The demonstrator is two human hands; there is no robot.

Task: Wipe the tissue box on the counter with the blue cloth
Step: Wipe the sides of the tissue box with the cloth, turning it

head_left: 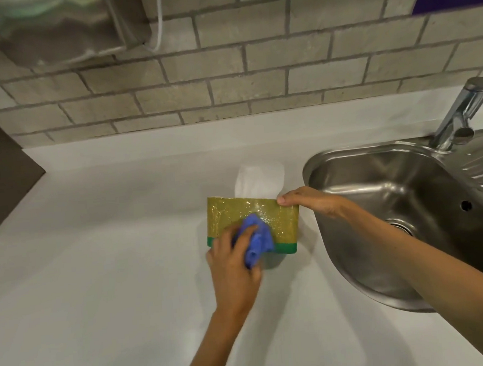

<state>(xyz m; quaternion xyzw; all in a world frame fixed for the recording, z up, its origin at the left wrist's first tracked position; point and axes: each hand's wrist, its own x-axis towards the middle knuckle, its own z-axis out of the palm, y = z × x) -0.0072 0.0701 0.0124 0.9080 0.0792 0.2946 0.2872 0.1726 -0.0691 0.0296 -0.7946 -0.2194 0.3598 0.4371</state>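
The tissue box (253,225) is found directly ahead of both hands on the white bench (96,250), just to the left of the steel sink (394,215), with its long axis running from left to right between the two hands. Its near face, yellow-green with a green band along the lower edge, is turned toward the person, and a white tissue (258,181) is seen rising from its top on the far side. The left hand (235,272) is closed around the bunched blue cloth (257,240), which is pressed against the lower left part of that near face. The right hand (307,202) is set on the box's upper right corner, with the thumb over the top edge and the fingers curled at the right end, so the box appears to be steadied from that side; how tightly it is pinched cannot be told. The left hand is judged the nearer one to the unwiped stretch of the face, which lies to the right of the cloth, toward the right hand. A stroke along the long axis would therefore be called for. One tissue box, one blue cloth, one protruding tissue, one sink and one tap (458,116) are counted, with two hands in view.
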